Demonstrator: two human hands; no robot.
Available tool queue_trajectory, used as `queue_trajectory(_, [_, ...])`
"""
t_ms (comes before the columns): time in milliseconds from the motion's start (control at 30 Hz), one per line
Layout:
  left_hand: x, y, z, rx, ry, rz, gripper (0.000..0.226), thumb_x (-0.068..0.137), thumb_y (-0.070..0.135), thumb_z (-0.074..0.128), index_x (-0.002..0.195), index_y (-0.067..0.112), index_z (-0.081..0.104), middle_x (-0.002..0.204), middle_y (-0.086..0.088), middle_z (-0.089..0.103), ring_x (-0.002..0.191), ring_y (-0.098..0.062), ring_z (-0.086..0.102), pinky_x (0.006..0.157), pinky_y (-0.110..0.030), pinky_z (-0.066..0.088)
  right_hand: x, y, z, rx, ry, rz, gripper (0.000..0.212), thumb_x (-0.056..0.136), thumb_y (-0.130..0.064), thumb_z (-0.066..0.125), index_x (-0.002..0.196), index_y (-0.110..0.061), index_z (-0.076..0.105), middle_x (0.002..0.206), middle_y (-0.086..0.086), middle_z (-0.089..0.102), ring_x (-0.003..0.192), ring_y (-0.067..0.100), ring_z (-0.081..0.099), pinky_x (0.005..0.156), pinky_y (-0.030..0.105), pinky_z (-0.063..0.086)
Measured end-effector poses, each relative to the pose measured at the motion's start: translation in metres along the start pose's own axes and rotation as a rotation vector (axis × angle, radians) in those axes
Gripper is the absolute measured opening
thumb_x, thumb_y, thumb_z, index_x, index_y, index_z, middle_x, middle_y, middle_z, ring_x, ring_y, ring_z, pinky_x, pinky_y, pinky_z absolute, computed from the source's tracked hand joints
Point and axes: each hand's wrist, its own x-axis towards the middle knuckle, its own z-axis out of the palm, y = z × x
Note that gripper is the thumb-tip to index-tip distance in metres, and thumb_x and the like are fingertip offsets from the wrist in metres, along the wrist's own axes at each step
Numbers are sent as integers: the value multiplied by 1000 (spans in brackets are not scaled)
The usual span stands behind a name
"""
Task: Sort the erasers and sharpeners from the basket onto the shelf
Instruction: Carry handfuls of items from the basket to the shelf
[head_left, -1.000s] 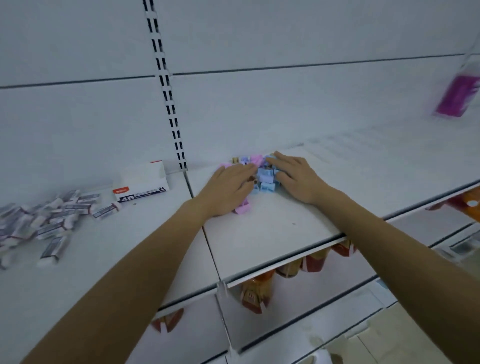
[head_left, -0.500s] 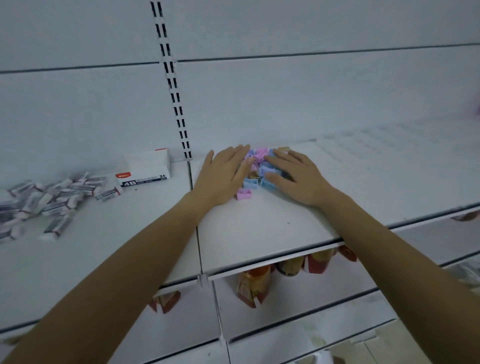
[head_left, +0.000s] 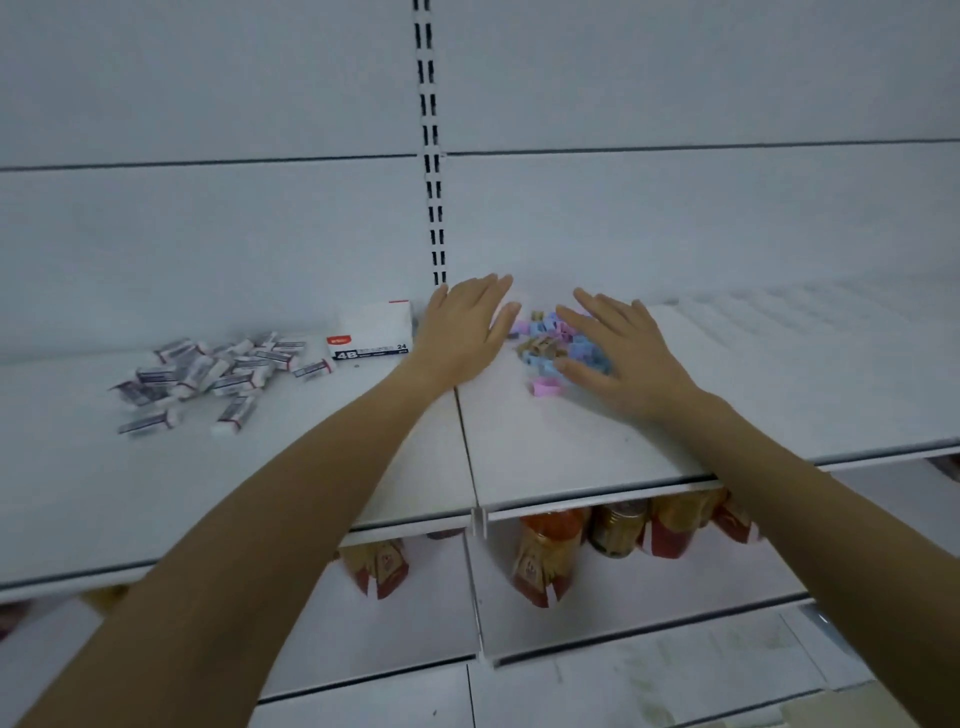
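On the shelf (head_left: 571, 457), I am herding sharpeners (head_left: 545, 345) between left hand (head_left: 462, 327) and right hand (head_left: 618, 353), both flat, empty; next, probably nudging in the pink stray (head_left: 546, 387).

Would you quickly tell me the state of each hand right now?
Left hand: open, holding nothing.
Right hand: open, flat against the sharpeners.

On the white shelf (head_left: 519, 457), the left grip (head_left: 462, 332) and right grip (head_left: 618, 353) lie flat, fingers straight, flanking a pile of pastel sharpeners (head_left: 550, 345). Wrapped erasers (head_left: 208, 371) lie scattered farther left, beside a white box (head_left: 374, 332).
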Motion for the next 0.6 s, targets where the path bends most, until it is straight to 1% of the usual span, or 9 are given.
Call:
queue_trajectory(67, [-2, -21, -22, 57, 16, -25, 52, 98, 43, 24, 142, 16, 35, 145, -8, 40, 133, -24, 35, 109, -44, 21, 5, -21, 0, -44, -21, -63, 79, 74, -68, 20, 140, -27, 36, 152, 2, 24, 140, 23, 21, 114, 39, 2])
queue_trajectory(133, [-10, -43, -45, 104, 44, -28, 47, 100, 36, 28, 142, 16, 33, 145, -7, 39, 133, -25, 34, 109, -45, 21, 10, -50, 2, -66, -32, -131, 75, 77, -67, 21, 139, -27, 38, 151, 3, 26, 139, 25, 23, 114, 39, 3])
queue_trajectory(200, [-28, -62, -72, 126, 61, -40, 51, 98, 37, 24, 142, 14, 33, 145, -9, 39, 133, -26, 35, 109, -45, 23, 16, -85, 6, -71, -33, -208, 72, 82, -68, 23, 137, -25, 41, 149, 6, 31, 136, 28, 29, 113, 41, 6])
queue_trajectory(300, [-70, -97, -110, 170, 58, -99, 52, 97, 36, 22, 143, 13, 31, 147, -11, 36, 135, -26, 33, 109, -43, 22, 25, -151, 14, -65, -42, -318, 71, 86, -67, 17, 135, -22, 44, 146, 9, 37, 130, 29, 38, 111, 43, 13])
queue_trajectory(400, [-120, -141, -155, 209, 94, -125, 59, 91, 39, 18, 142, 12, 34, 145, -12, 39, 133, -29, 36, 109, -45, 25, 34, -222, 19, -50, -39, -390, 63, 88, -61, 28, 134, -21, 46, 143, 11, 41, 124, 30, 44, 108, 47, 24])
queue_trajectory(467, [-152, -170, -188, 226, 133, -129, 60, 89, 38, 21, 139, 10, 39, 141, -15, 44, 129, -32, 41, 107, -47, 29, 36, -266, 23, -40, -34, -437, 58, 88, -53, 35, 133, -19, 48, 141, 12, 42, 121, 31, 46, 106, 45, 28])
queue_trajectory(533, [-184, -198, -221, 258, 169, -140, 58, 89, 37, 24, 136, 7, 42, 138, -17, 47, 126, -35, 43, 106, -46, 31, 39, -308, 27, -38, -29, -493, 57, 88, -50, 35, 133, -18, 48, 141, 12, 43, 120, 32, 47, 104, 37, 26])
queue_trajectory(600, [-216, -221, -251, 286, 197, -185, 52, 94, 35, 31, 136, 7, 42, 137, -18, 47, 126, -35, 42, 106, -44, 30, 41, -350, 29, -31, -34, -532, 57, 89, -51, 33, 135, -19, 45, 143, 11, 41, 122, 31, 44, 104, 36, 26])
